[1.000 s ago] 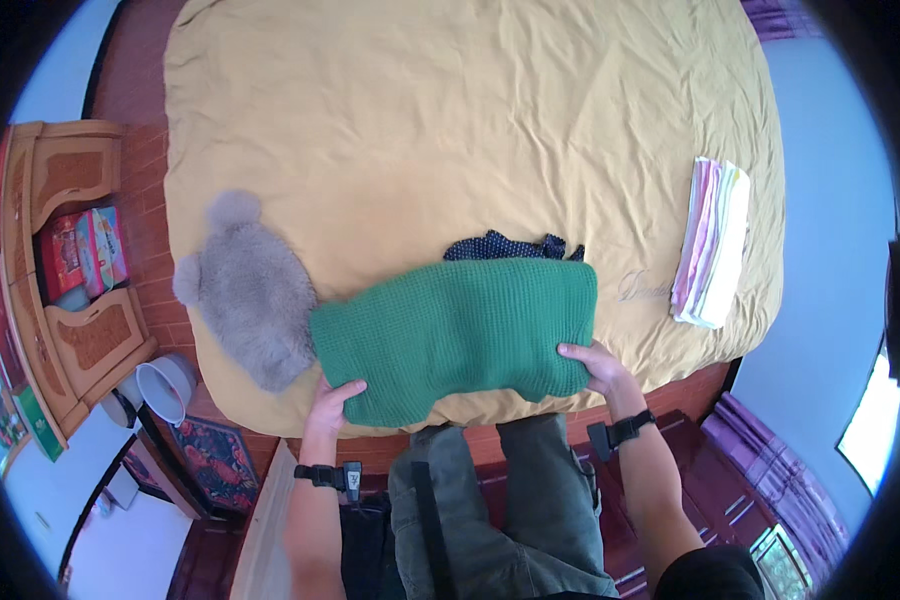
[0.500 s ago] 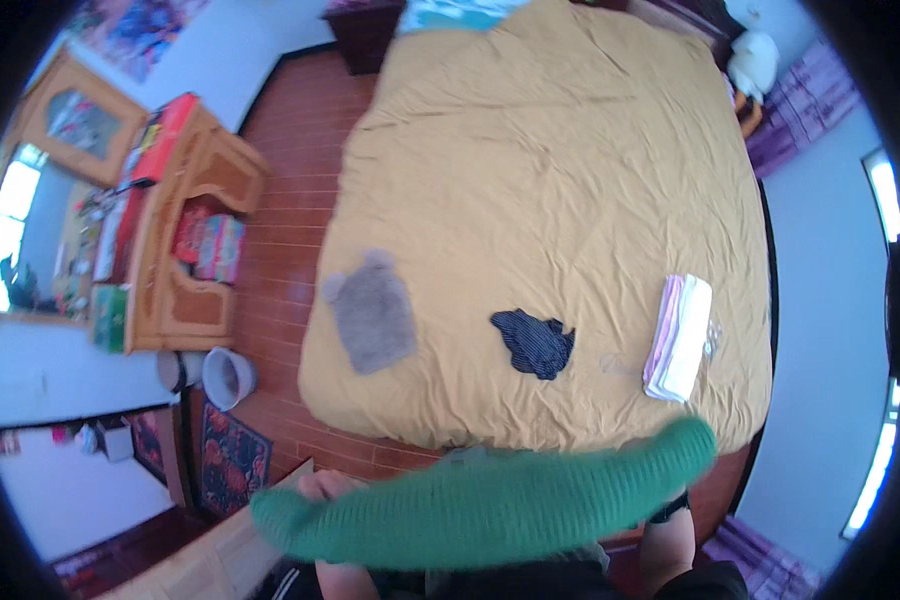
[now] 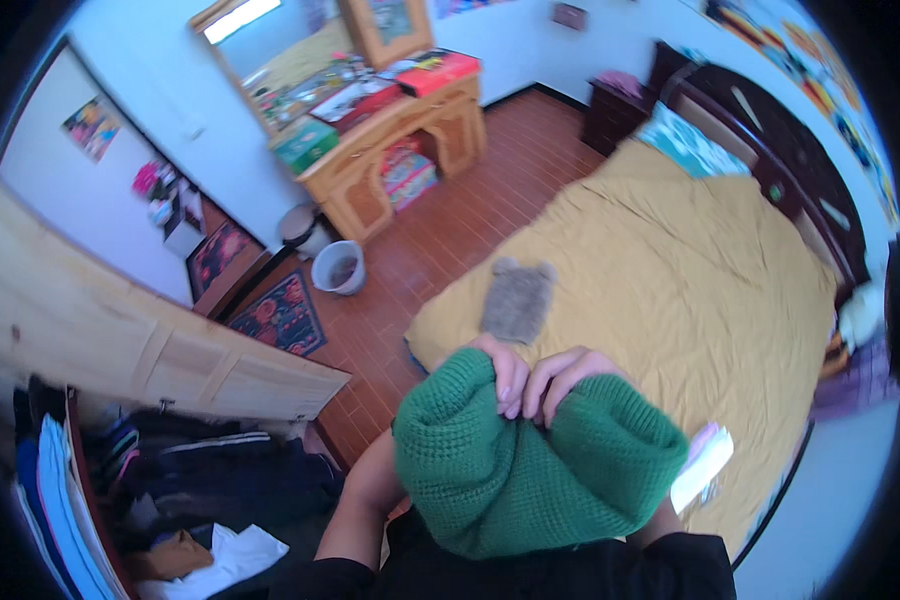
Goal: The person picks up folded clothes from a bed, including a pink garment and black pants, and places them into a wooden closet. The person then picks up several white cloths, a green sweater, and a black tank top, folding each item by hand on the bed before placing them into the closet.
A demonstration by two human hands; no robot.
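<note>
While fingers (image 3: 560, 374) pinch green knit (image 3: 515, 490), colourful box (image 3: 412, 188) beyond, print blurred

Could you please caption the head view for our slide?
Left hand and right hand grip a green knitted cloth near a bed.

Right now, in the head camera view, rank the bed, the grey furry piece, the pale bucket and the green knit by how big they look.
1. Bed
2. Green knit, though nearness to the camera enlarges it
3. Grey furry piece
4. Pale bucket
</note>
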